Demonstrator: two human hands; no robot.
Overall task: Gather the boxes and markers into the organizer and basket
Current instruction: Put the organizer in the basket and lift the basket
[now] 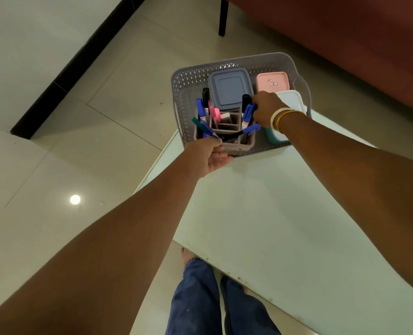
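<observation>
Grey perforated basket (188,81) is sitting on table (273,213), containing organizer (245,141); left hand (211,154) is pinching pens (206,128), right hand (267,108) is gripping blue marker (249,112).

Head-height view, steeply down over table (285,213)

Left hand (211,154) grips organizer (234,139) inside basket (186,93); right hand (267,108) clasps blue marker (249,112).

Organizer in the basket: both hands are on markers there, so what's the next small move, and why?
Probably lower the blue marker in the right hand into the organizer's right-hand slot and let go. Its tip already points down over that side, the boxes sit in the basket, and the left hand is pinching pens at the front corner.
</observation>
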